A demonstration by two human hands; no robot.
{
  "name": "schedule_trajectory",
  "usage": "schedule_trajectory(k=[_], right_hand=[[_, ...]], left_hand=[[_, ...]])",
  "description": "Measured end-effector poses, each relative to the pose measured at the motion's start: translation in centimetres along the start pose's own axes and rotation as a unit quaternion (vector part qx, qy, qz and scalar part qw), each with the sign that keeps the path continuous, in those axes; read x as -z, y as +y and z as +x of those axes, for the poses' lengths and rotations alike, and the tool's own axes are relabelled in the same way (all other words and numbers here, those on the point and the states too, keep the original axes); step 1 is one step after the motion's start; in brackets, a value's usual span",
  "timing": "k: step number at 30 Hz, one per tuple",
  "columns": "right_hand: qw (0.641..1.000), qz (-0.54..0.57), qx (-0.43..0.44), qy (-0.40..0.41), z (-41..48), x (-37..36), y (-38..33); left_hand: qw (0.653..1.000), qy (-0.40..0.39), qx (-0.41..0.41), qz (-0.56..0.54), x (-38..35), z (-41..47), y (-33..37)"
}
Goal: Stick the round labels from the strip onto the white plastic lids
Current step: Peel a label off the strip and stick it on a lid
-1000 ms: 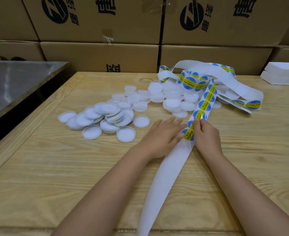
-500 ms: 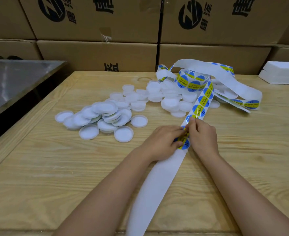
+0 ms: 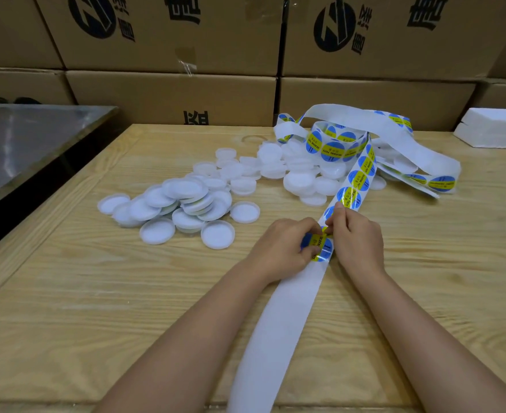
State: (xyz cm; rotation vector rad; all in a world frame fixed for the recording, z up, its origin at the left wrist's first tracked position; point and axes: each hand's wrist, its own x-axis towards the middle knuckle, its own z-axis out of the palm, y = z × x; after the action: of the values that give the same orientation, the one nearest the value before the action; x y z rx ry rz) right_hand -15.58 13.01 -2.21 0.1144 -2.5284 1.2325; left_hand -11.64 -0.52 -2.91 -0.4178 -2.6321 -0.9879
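Observation:
A white backing strip [image 3: 284, 317] runs from the table's near edge up to a tangled coil with blue-and-yellow round labels [image 3: 356, 180] at the back. My left hand [image 3: 281, 245] pinches one round label [image 3: 320, 247] at its left edge. My right hand [image 3: 357, 236] pinches the strip just above that label. Many white plastic lids [image 3: 186, 201] lie heaped on the table to the left and behind; two single lids [image 3: 217, 234] lie nearest my left hand.
The wooden table [image 3: 67, 308] has a raised border. A steel surface [image 3: 22, 141] stands at the left, beyond a dark gap. Stacked cardboard boxes [image 3: 171, 96] close off the back. A white foam block [image 3: 496, 128] sits at the back right.
Both hands drew closer to me along the strip. My left hand went from lying flat beside the strip to pinching a label, which is lifting off the backing.

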Motion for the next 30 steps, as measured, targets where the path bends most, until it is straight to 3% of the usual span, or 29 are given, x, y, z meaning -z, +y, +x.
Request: schedule_trajectory(k=[5,10,14,18,26,28,30], right_hand=[[1.0,0.016,-0.02,0.014,0.2,0.2,0.2],[1.0,-0.001,0.012,0.011,0.2,0.1,0.4],[0.992,0.116,0.033,0.045,0.1,0.3,0.0],[0.978,0.201,0.058,-0.021,-0.2,0.0,-0.9],[0.963,0.263,0.002,-0.054,0.0,-0.5,-0.9],[0.96,0.278,-0.024,-0.023,0.1,-0.8,-0.7],[0.953,0.297,-0.059,0.019,0.4,-0.7,-0.4]], left_hand=[[0.987,0.084,0.043,-0.129,0.9,-0.2,0.2],[0.913,0.157,0.151,-0.344,1.6,-0.3,0.1],[0.867,0.216,0.185,-0.41,1.7,0.0,-0.3],[0.832,0.233,0.196,-0.463,1.4,0.3,-0.3],[0.847,0.221,0.204,-0.438,0.9,0.7,-0.4],[0.87,0.195,0.219,-0.396,0.5,1.1,-0.4],[0.923,0.166,0.21,-0.277,0.2,1.5,-0.8]])
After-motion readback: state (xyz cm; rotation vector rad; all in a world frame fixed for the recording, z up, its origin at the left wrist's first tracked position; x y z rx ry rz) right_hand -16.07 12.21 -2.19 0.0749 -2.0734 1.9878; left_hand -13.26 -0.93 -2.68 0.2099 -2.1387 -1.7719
